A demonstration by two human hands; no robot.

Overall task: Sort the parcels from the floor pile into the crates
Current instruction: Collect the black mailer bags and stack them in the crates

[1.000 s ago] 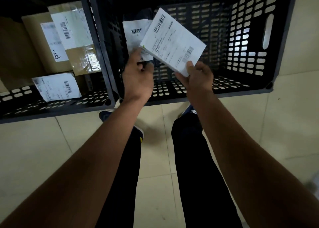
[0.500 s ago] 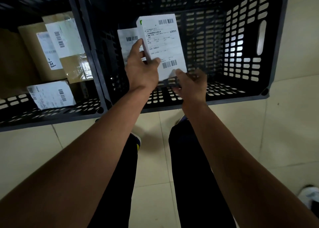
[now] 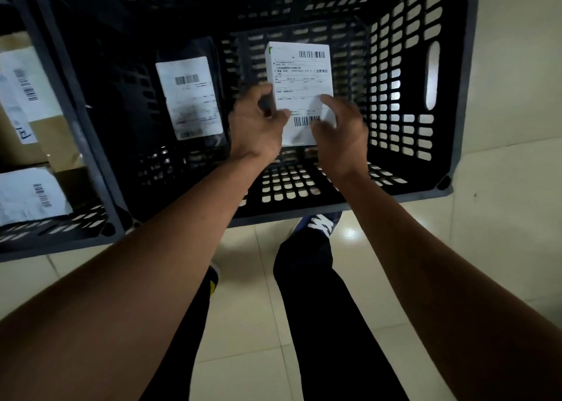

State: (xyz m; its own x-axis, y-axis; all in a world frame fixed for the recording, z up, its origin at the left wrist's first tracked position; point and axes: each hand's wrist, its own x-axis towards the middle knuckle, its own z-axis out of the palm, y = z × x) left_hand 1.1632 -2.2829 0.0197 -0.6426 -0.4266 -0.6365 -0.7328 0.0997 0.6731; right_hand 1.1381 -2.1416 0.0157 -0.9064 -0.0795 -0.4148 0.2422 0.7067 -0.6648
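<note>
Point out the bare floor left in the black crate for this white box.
Bare mesh floor lies right of the white box, up to the crate's right wall, and along the near wall under the wrists. The left side is taken by the black parcel. The left crate is crowded.

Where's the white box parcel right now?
Head view, upper centre: the white box parcel is held over the right-hand black crate by left hand and right hand, right of the black bagged parcel.
</note>
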